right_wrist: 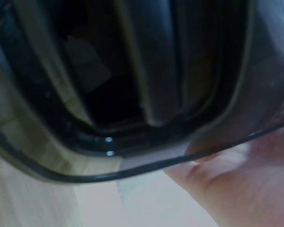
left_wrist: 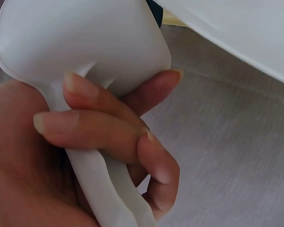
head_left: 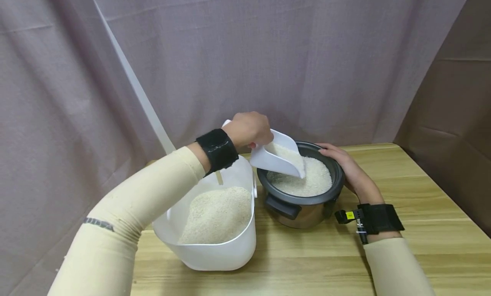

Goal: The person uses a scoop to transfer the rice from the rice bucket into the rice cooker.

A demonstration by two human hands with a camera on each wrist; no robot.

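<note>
My left hand [head_left: 249, 129] grips the handle of a white plastic scoop [head_left: 279, 159], tilted mouth-down over a dark rice cooker pot [head_left: 301, 202]. Rice [head_left: 307, 181] fills the pot and lies in the scoop. In the left wrist view my fingers [left_wrist: 99, 125] curl round the scoop handle [left_wrist: 102, 184]. My right hand [head_left: 343, 166] rests against the pot's right rim, fingers laid along it. The right wrist view shows the pot's shiny wall [right_wrist: 132, 94] close up, blurred, with my palm [right_wrist: 246, 179] beside it.
A white plastic bin [head_left: 215, 249] holding rice [head_left: 218, 213] stands left of the pot on the wooden table [head_left: 402, 227]. Grey curtain hangs behind and at both sides. A white pole [head_left: 134, 87] leans behind the bin.
</note>
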